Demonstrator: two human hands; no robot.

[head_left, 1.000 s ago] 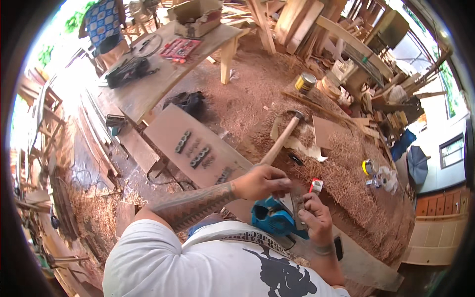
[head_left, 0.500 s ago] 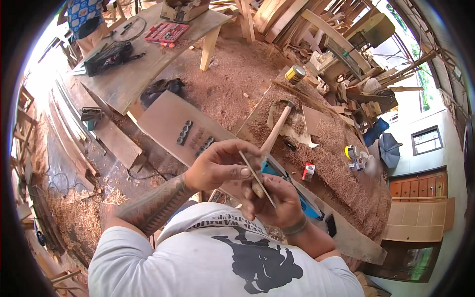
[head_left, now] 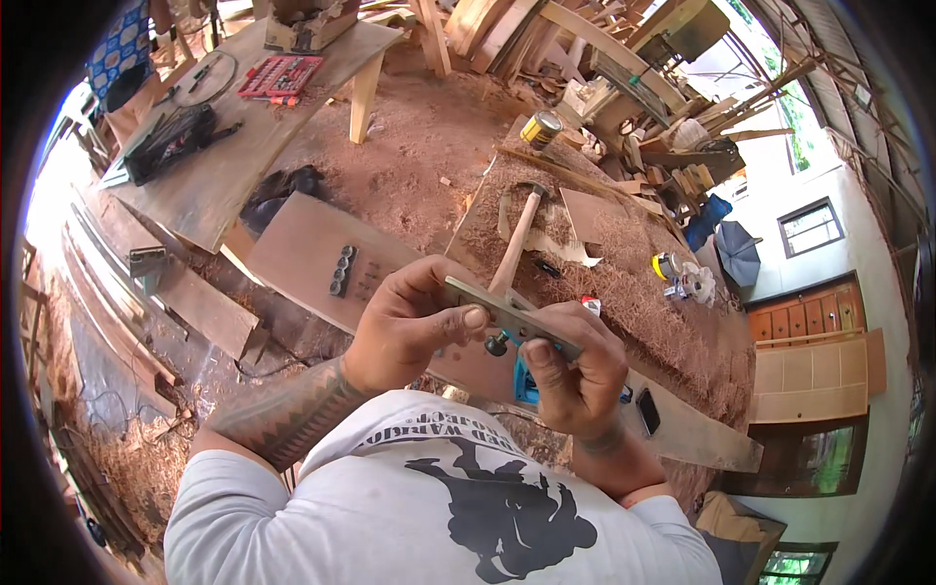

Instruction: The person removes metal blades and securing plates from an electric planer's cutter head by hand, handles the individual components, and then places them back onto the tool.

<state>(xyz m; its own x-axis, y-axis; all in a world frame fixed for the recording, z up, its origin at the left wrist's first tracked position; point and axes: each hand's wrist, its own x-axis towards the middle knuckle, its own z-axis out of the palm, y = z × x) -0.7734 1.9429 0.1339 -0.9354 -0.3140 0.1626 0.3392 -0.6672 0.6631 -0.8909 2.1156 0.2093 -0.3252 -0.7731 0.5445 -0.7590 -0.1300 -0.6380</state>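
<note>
My left hand (head_left: 409, 323) and my right hand (head_left: 571, 367) grip opposite ends of a flat metal strip (head_left: 507, 310), thumbs on it. A small black knob (head_left: 497, 342) shows just below the strip. Partly hidden behind my hands lies a blue power tool (head_left: 526, 384). A wooden-handled hammer (head_left: 522, 229) lies beyond the strip, its head away from me. Dark round pieces (head_left: 341, 271) sit in a row on a board (head_left: 292, 244) to the left. A dark phone (head_left: 648, 412) rests right of my right wrist.
Another person (head_left: 117, 63) stands by a table (head_left: 258, 146) bearing a red case (head_left: 281, 78) and black bag (head_left: 169, 143). Lumber (head_left: 487, 29) is piled behind; a yellow can (head_left: 541, 129) stands nearer. Planks (head_left: 200, 307) lie left, wood shavings (head_left: 673, 341) right, beside a wooden door (head_left: 803, 304).
My hands have risen from the blue tool with the metal strip and turned it flatter. The red object my right hand touched a second ago was let go. The view has shifted.
</note>
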